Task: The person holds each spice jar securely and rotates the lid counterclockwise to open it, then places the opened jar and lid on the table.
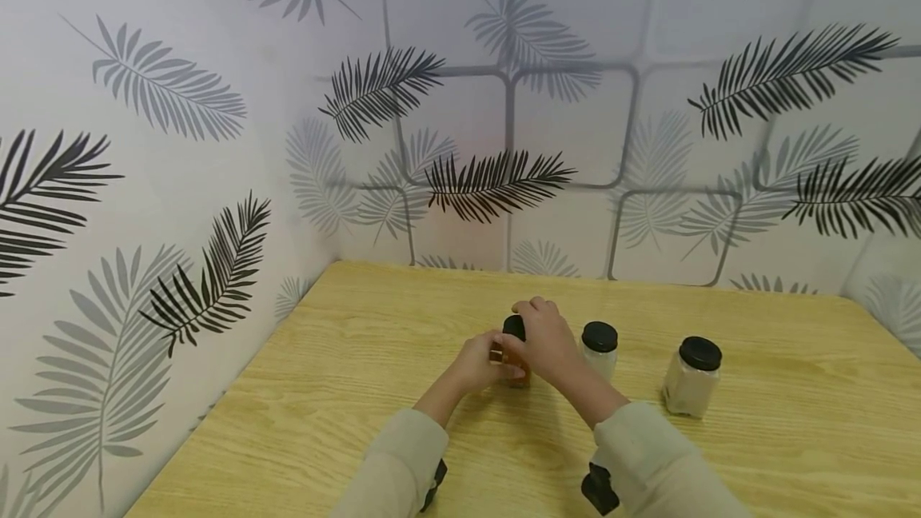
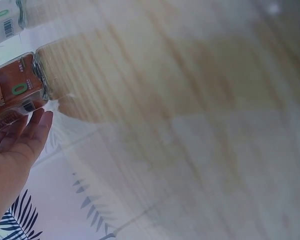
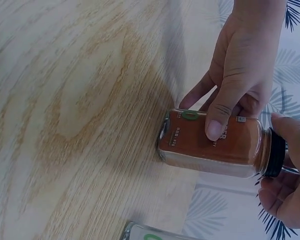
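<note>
Two-handed grip on a red-brown spice jar, one hand at the glass, one at the lid

Nearest come two pale sleeves, reaching in over the tabletop, with a black device beside the right cuff. Just beyond, right of the held jar, stands the nearer pale jar, upright and black-lidded, well in from the tabletop's far right corner.

The left hand grasps the glass body of the spice jar, its thumb across the front and its other fingers round the far side. That jar is upright, a little left of the tabletop's middle and some way in from the far edge (a green ring is printed on its glass, above lettering that reads only in part). The right hand has its fingers and thumb curled about the black lid at the neck; how tightly the lid sits cannot be told.

Slightly farther back, between the other two jars, is the second pale jar, its lower part half covered by the right forearm.

Behind the far edge rises the wall, patterned with black and grey fronds and rounded grey outlines.
</note>
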Available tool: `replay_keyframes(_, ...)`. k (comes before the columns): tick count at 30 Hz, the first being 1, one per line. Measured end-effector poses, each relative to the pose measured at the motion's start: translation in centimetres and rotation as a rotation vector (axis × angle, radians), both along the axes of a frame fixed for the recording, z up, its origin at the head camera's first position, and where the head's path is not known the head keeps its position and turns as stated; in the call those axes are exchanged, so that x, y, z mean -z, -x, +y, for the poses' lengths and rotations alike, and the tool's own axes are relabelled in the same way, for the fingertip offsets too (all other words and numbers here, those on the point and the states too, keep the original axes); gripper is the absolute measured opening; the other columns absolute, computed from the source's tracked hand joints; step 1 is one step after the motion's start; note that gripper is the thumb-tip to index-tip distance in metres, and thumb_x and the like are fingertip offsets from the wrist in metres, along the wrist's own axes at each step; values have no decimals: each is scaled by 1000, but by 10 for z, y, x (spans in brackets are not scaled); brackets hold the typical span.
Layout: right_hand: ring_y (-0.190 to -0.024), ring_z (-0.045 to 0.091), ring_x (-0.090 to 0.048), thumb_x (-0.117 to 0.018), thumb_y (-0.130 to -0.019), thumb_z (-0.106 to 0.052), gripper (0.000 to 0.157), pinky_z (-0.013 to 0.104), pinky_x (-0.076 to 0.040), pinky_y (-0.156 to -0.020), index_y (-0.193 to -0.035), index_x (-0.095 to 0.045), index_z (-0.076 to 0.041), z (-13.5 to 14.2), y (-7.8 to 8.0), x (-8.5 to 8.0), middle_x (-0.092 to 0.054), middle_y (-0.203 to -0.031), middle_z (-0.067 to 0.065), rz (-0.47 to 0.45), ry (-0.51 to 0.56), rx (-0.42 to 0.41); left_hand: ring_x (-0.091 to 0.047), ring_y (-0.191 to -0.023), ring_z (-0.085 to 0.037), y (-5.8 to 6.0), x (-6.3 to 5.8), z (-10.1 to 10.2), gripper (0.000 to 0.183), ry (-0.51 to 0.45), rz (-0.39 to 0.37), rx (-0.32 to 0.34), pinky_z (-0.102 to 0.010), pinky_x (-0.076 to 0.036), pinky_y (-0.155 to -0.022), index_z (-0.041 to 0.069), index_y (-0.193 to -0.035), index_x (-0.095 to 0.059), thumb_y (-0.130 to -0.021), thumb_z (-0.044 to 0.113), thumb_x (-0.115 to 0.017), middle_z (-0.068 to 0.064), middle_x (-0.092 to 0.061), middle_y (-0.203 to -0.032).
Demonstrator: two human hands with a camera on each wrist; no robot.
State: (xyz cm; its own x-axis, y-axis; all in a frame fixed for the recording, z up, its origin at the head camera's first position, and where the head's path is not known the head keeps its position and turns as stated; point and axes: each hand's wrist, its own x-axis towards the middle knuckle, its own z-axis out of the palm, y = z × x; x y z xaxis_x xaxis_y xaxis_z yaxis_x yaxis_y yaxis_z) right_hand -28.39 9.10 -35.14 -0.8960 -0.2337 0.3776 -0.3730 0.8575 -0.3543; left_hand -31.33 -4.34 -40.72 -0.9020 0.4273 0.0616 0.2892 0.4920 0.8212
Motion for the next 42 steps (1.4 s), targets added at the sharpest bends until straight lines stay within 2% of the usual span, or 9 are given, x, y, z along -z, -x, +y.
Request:
replay_keyframes(12, -108, 38, -51, -66, -85, -17, 39, 51, -48, -87, -119, -58, 1, 4, 0, 1, -56, -117, 20, 15, 13, -89, -57, -112, -33, 0, 0, 1, 45, 5, -9, -16, -41, -50, -92, 2, -122, -52, -83, 16, -70, -15, -57, -120)
replay_keyframes(15, -107, 38, -51, -67, -85, -24, 43, 51, -48, -86, -119, -57, 1, 3, 0, 1, -56, -116, 21, 33, -3, -64, -57, -112, -33, 0, 0, 1, 43, 10, -7, -18, -41, -50, -92, 3, -121, -53, -83, 16, -69, -15, -57, -120)
replay_keyframes(19, -106, 36, -52, -68, -84, -35, 53, 48, -49, -85, -119, -57, 2, 1, 0, 1, -57, -113, 20, 41, -7, 21, -58, -111, -33, 0, 0, 2, 41, 16, -5, -22, -41, -50, -92, 5, -120, -54, -83, 16, -69, -15, -57, -121)
replay_keyframes(21, -104, 35, -53, -69, -83, -37, 55, 46, -50, -85, -119, -57, 2, 0, 0, 1, -58, -111, 20, 35, 0, 53, -58, -111, -32, 0, 0, 2, 41, 18, -4, -25, -40, -50, -92, 5, -120, -55, -83, 16, -69, -15, -58, -121)
replay_keyframes(25, -102, 35, -55, -70, -82, -34, 53, 45, -51, -84, -117, -57, 3, -1, -1, 2, -58, -109, 20, 28, 2, 65, -58, -111, -32, 0, 0, 2, 41, 15, -7, -31, -40, -50, -92, 5, -120, -55, -83, 16, -70, -14, -58, -120)
replay_keyframes(31, -104, 35, -54, -70, -83, -26, 47, 44, -51, -84, -117, -57, 3, -1, -1, 2, -58, -110, 20, 3, 28, 39, -57, -112, -31, 0, 0, 2, 45, 16, -13, -28, -39, -50, -93, 4, -122, -53, -83, 17, -70, -14, -58, -120)
replay_keyframes(37, -107, 37, -52, -66, -85, -17, 40, 48, -50, -86, -119, -56, 2, 1, 0, 1, -57, -114, 21, 4, 33, -30, -57, -113, -31, 0, -1, 1, 44, 18, -28, -29, -40, -50, -92, 5, -122, -52, -83, 18, -70, -13, -58, -120)
replay_keyframes(42, -110, 39, -50, -62, -86, -15, 42, 51, -47, -88, -123, -54, 2, 2, -1, 1, -54, -120, 22, -26, 40, -65, -57, -112, -32, 1, -1, 2, 44, 24, -26, -30, -40, -50, -92, 4, -121, -53, -83, 18, -70, -14, -58, -119)
